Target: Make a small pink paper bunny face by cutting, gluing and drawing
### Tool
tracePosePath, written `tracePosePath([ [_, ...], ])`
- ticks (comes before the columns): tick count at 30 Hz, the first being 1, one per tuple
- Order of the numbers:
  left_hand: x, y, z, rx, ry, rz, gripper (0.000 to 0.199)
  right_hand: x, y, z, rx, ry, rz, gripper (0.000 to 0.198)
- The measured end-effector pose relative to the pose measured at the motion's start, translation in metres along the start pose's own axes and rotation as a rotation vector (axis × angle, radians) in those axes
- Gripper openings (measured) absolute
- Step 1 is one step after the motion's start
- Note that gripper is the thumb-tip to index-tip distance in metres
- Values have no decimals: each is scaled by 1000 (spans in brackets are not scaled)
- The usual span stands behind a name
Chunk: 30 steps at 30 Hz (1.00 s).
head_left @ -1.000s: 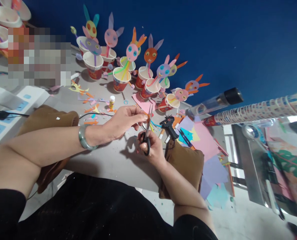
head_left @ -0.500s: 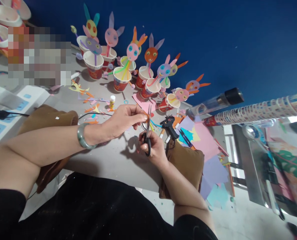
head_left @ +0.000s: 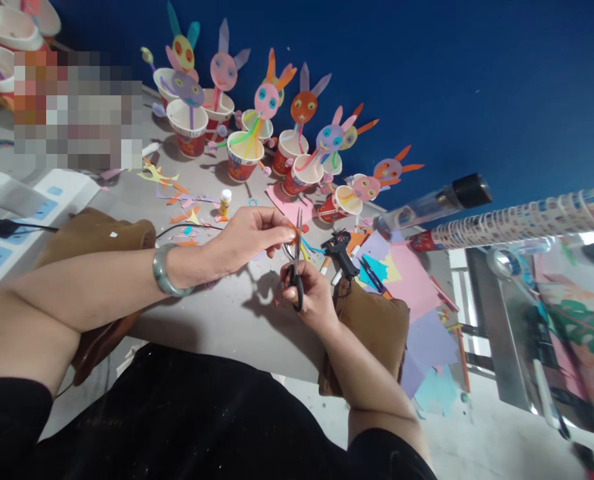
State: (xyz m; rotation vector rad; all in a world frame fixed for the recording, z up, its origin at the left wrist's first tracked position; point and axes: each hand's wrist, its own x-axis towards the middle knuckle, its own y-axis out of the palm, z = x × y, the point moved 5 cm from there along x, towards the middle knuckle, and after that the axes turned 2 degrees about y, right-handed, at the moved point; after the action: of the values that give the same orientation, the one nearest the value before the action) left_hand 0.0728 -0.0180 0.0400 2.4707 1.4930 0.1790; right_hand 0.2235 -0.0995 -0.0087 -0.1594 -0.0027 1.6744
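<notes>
My right hand (head_left: 311,293) is closed on black-handled scissors (head_left: 297,280), fingers in the loops and blades pointing up and away from me. Just left of the blades, my left hand (head_left: 257,240) pinches a small orange piece of paper (head_left: 293,233), mostly hidden by the thumb and fingertips. The blades touch or nearly touch that piece. A jade-coloured bangle (head_left: 167,269) circles my left wrist. Beyond my hands lies a pink paper sheet (head_left: 291,203), and to their right a black glue gun (head_left: 341,253).
Red paper cups (head_left: 245,160) with paper rabbit heads line the blue wall. A glue stick (head_left: 225,202) stands among paper scraps (head_left: 187,217). Brown cushions (head_left: 371,333) lie under both forearms. A power strip (head_left: 21,227) is left; stacked cups (head_left: 521,217) and coloured sheets (head_left: 411,287) are right.
Both hands hold nearly the same pose, with the scissors and orange paper still together. The whole view has shifted very slightly.
</notes>
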Motion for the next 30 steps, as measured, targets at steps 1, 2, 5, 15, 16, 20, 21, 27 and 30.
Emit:
tracePosePath([
  [1, 0, 0, 0, -1, 1, 1, 12, 0, 0, 0, 3, -7, 4, 59],
  [2, 0, 0, -1, 2, 5, 4, 11, 0, 0, 0, 9, -14, 4, 58],
  [5, 0, -1, -3, 22, 6, 8, 12, 1, -1, 1, 13, -29, 2, 58],
  [15, 1, -1, -6, 35, -15, -38, 9, 1, -5, 3, 13, -3, 37, 57],
  [16, 1, -2, -7, 41, -11, -34, 9, 1, -6, 4, 7, -4, 43, 57],
  [20, 0, -2, -9, 71, -15, -16, 6, 2, -10, 5, -19, -28, 41, 54],
  [21, -1, -2, -9, 79, -21, -13, 6, 3, -11, 5, -26, -35, 36, 54],
  [27, 0, -5, -10, 137, -54, -24, 5, 3, -17, 4, -75, -23, 30, 52],
  [30, 1, -6, -10, 145, -34, 0, 4, 3, -19, 6, -96, -22, 38, 52],
])
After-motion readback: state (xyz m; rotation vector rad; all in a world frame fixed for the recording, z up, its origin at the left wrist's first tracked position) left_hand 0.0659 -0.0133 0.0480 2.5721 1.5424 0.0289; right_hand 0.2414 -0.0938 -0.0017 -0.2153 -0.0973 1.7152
